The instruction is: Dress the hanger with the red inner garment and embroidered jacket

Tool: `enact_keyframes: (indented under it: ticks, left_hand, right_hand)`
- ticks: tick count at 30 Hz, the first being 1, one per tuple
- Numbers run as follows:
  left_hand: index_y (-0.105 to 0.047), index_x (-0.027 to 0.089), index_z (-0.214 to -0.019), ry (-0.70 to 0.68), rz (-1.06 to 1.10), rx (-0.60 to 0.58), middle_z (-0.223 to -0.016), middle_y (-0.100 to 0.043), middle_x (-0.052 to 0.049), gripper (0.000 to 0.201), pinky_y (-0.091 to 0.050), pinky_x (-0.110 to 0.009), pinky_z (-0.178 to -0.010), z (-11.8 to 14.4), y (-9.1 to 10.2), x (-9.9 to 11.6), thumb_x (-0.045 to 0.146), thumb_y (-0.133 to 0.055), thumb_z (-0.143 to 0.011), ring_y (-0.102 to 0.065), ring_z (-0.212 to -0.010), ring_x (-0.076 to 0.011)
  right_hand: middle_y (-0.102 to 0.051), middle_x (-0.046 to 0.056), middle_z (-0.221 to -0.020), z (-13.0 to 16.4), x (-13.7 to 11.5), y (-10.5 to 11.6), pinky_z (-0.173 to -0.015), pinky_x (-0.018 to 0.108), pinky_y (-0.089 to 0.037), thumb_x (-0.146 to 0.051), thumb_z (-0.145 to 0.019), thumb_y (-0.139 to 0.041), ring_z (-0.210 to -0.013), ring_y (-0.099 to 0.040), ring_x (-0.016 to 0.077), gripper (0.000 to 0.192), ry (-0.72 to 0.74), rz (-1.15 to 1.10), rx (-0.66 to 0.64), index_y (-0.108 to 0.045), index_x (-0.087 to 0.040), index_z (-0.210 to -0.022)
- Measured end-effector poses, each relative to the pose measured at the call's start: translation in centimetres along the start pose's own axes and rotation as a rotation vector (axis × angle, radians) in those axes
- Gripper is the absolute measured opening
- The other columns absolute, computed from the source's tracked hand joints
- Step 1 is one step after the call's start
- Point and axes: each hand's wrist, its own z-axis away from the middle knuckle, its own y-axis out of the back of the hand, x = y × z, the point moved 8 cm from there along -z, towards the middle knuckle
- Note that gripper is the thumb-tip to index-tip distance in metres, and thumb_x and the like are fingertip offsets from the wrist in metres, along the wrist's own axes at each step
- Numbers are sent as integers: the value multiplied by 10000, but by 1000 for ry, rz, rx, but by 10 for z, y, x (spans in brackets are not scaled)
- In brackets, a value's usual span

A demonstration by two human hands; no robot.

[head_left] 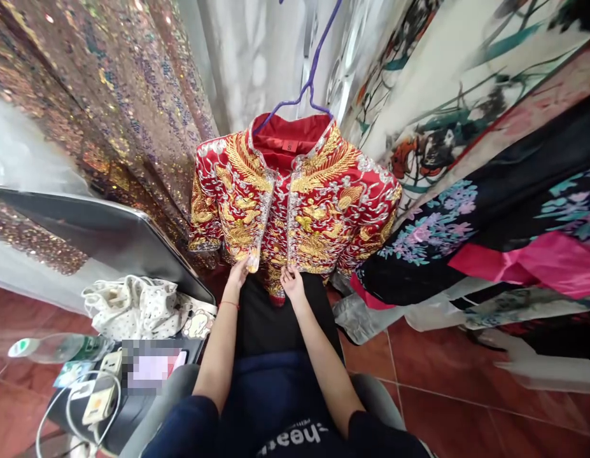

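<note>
A red jacket [323, 216] with gold and silver embroidery hangs in front of me on a purple hanger [316, 70]. Its stand collar is open at the neck, and a small red label [289, 146] shows inside. The two front edges hang apart, with red embroidered fabric between them. My left hand [240, 270] pinches the lower corner of the front panel on the left. At the bottom edge of the other panel, my right hand [291, 280] has its fingers closed on the hem. Black cloth lies across my lap below the jacket.
A black chair [104, 235] at left carries a white dotted cloth bag [132, 305], a plastic bottle [60, 348] and a white cable [118, 388]. Sequined fabric [108, 83] hangs behind it. Black floral garments [433, 222] with a pink sash [538, 264] hang close at right.
</note>
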Motion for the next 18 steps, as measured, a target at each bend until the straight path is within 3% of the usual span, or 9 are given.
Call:
enact_keyframes:
  ticks: [4, 10, 15, 18]
  left_hand:
    - [-707, 102, -1045, 128, 219, -114, -1072, -758, -129, 195, -556, -292, -961, 21, -8, -29, 208, -652, -890, -723, -979, -168]
    - [-700, 146, -1151, 224, 354, -218, -1173, -749, -93, 338, -551, -268, -968, 49, -12, -51, 158, -741, -816, -722, -1019, -165]
    - [-722, 121, -1130, 328, 325, -290, -1113, -761, -132, 427, -596, -285, -844, 58, -33, -65, 124, -832, -718, -742, -912, -199]
    - [-731, 106, -1054, 372, 311, -255, -987, -776, -110, 346, -598, -248, -742, 58, -40, -74, 151, -833, -726, -738, -782, -164]
  right_hand:
    - [-652, 72, -1159, -2, 6, 7, -801, 348, -591, -365, -971, -605, -944, -660, 165, 305, -19, -35, 20, -614, -167, -1203]
    - [-664, 53, -1082, 3, 0, 32, -740, 308, -588, -342, -965, -618, -869, -659, 141, 268, -3, 15, 12, -625, -151, -1153]
    - [-649, -16, -794, 18, 6, 27, -559, 200, -502, -308, -935, -666, -624, -589, 72, 184, 28, 67, -25, -649, -125, -936]
    - [-605, -43, -602, 27, 16, 16, -489, 194, -412, -315, -763, -826, -518, -524, 65, 250, 79, 79, -43, -655, -133, -766]
